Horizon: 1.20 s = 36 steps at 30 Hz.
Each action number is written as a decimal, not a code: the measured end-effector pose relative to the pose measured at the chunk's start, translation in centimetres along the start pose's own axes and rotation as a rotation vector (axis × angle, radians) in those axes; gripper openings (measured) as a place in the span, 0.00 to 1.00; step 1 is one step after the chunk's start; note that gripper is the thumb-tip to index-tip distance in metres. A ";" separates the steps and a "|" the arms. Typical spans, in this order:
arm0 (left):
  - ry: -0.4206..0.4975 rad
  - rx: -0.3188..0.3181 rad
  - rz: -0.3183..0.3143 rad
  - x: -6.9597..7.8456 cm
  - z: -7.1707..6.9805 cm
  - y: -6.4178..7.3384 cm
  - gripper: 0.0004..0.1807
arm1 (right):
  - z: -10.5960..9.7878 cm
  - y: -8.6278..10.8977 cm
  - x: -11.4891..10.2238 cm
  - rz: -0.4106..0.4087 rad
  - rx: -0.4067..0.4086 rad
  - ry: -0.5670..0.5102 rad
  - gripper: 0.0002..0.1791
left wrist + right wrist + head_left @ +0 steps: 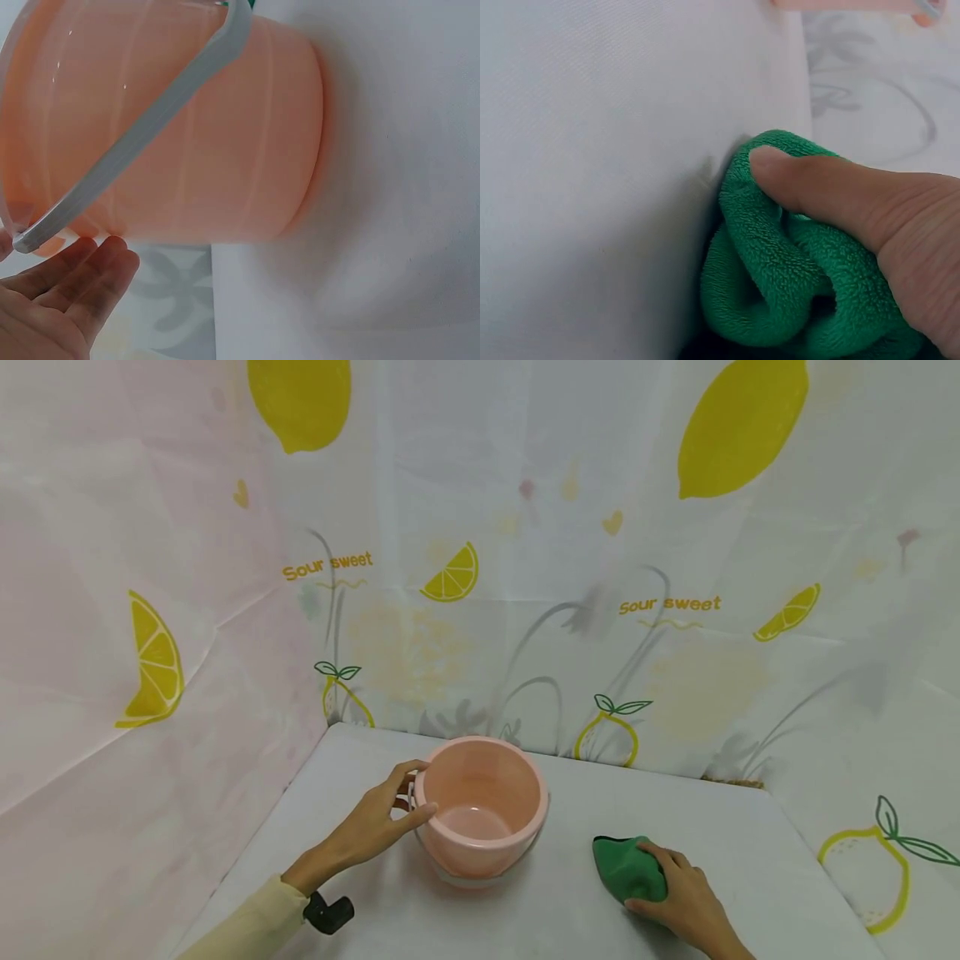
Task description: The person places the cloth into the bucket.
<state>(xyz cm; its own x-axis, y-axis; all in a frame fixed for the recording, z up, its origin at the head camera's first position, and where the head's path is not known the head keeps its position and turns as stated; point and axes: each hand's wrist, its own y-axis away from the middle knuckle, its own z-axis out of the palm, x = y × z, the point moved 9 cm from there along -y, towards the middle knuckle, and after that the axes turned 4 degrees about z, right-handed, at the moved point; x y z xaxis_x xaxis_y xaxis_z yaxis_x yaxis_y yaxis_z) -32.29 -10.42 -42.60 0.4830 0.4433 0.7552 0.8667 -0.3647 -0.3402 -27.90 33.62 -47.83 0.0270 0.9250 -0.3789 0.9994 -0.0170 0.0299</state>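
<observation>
A pink plastic bucket point(483, 856) with a pale grey handle point(142, 142) stands upright on the white table. My left hand point(375, 827) holds the bucket at the left of its rim, thumb on the near side and fingertips farther back. In the left wrist view its fingers point(97, 277) touch the bucket's outer wall by the handle's end. To the right of the bucket, my right hand point(686, 902) grips a bunched green terry towel point(772, 277) on the table. Its thumb point(817, 184) presses into the folds; the other fingers are hidden in the right wrist view.
The white tabletop point(570, 910) ends at a back wall covering point(480, 652) printed with lemons. A similar covering point(142, 793) hangs along the left side. A black wrist-worn device point(328, 912) sits by the left sleeve.
</observation>
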 end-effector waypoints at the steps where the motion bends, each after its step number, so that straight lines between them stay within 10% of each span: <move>1: 0.007 -0.002 -0.004 0.0 0.0 0.0 0.35 | 0.0 -0.1 0.0 -0.001 0.003 0.001 0.53; 36: 0.051 -0.028 0.022 0.1 0.1 -0.2 0.34 | -2.7 -0.3 0.0 -0.026 0.097 -0.118 0.37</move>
<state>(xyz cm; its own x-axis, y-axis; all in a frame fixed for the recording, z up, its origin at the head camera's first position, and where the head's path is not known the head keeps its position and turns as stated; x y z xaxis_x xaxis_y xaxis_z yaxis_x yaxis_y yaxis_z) -32.36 -10.24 -42.49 0.4941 0.3932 0.7754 0.8519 -0.3972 -0.3414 -28.27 34.64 -45.36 -0.0022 0.8746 -0.4848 0.9970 -0.0357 -0.0690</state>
